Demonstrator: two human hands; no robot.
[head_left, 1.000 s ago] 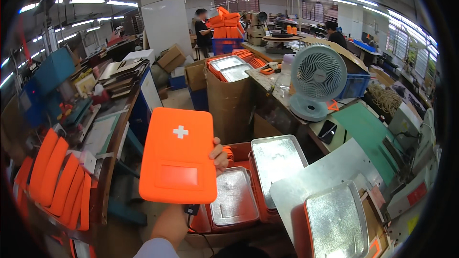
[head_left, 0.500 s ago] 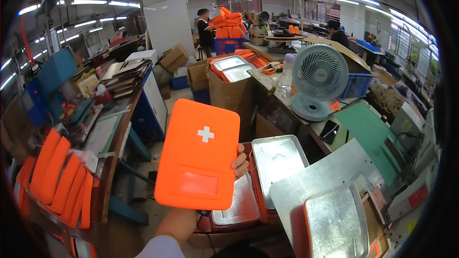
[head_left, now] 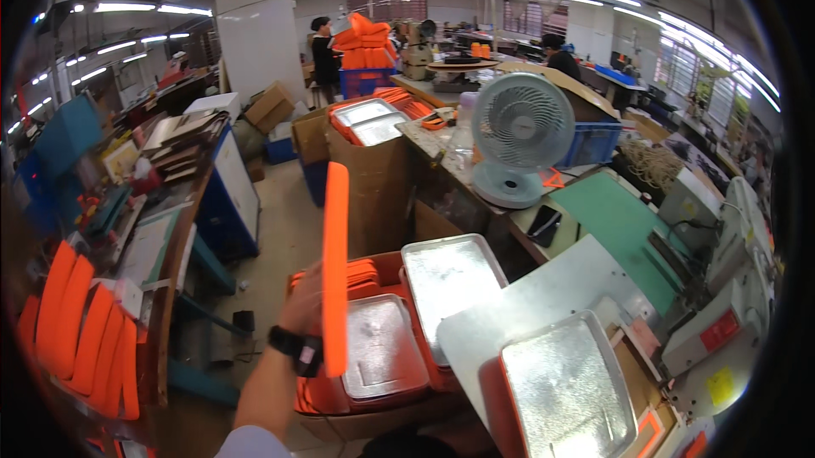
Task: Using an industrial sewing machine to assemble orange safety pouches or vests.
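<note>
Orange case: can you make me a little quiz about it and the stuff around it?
1. True or false: the case is turned flat toward the camera, showing its broad face.
2. What is on the wrist of the left hand that holds the case? A) a black watch B) a red glove C) nothing
3. Fill in: the tray just right of the case is shiny and ____ in colour.

Key: 1. False, it is seen edge-on, as a thin upright strip. 2. A. 3. silver.
</note>
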